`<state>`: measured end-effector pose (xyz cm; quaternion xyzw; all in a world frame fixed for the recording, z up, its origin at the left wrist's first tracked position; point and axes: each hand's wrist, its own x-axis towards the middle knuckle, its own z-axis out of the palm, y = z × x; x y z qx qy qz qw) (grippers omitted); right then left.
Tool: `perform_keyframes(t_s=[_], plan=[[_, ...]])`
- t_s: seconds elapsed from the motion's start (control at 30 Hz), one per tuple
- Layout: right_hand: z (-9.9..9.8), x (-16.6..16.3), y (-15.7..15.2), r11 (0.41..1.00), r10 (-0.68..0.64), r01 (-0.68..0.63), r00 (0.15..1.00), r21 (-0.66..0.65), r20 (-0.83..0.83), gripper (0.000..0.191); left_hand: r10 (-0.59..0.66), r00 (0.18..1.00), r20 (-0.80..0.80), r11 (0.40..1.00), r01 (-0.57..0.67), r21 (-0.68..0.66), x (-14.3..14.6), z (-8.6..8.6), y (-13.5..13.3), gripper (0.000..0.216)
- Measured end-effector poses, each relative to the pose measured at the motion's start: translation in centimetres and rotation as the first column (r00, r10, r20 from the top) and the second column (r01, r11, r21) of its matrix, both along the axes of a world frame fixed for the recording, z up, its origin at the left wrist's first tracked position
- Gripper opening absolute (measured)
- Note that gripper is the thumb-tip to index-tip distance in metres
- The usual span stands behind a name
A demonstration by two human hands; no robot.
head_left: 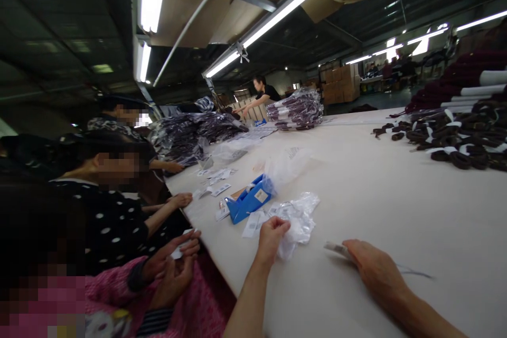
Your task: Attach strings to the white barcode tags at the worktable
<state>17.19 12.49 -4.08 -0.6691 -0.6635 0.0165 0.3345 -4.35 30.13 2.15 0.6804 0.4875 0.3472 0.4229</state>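
My left hand (272,237) is closed in a pinch at the near side of a crumpled heap of clear plastic bags (303,216), apparently gripping the edge of one. White printed labels (253,224) lie just left of it, partly under the bags. Over the bare tabletop to the right, my right hand (372,264) is closed around a small flat light-coloured tag (338,249) that sticks out past the fingertips. A thin dark string (415,273) trails out behind this hand. The rest of the tag is hidden by the fingers.
A blue tape dispenser (249,200) stands beyond my left hand, with a larger plastic bag (289,166) behind it. Co-workers sit along the left edge, one with a white paper (180,248). Bagged garments (297,108) are stacked farther back; dark cord bundles (455,140) lie at right.
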Motion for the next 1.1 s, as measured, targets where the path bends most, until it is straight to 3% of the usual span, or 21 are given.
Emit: perform_keyframes(t_s=[0.33,0.57,0.77,0.93,1.1], plan=[[0.3,0.0,0.0,1.000,0.007,-0.006,1.000,0.016,-0.002,0.038,-0.058,0.995,0.080,0.973,0.074,-0.218,-0.5,0.4,0.6,0.019],[0.4,0.0,0.0,0.999,-0.002,0.003,1.000,0.036,-0.028,0.035,0.031,0.990,0.140,0.981,-0.004,-0.192,-0.3,0.5,0.7,0.017],[0.5,0.3,0.0,0.999,-0.027,0.029,0.997,0.029,-0.073,0.035,0.033,0.979,0.201,0.996,-0.016,-0.088,0.1,3.0,1.6,0.016],[1.2,1.5,0.0,0.995,-0.096,0.095,0.986,-0.011,-0.136,0.033,-0.025,0.978,0.205,1.000,0.025,-0.001,0.4,5.5,2.3,0.009],[1.7,2.2,-0.2,0.992,-0.124,0.115,0.973,-0.054,-0.195,0.033,-0.128,0.982,0.136,0.988,0.139,-0.074,0.7,5.1,1.7,0.008]])
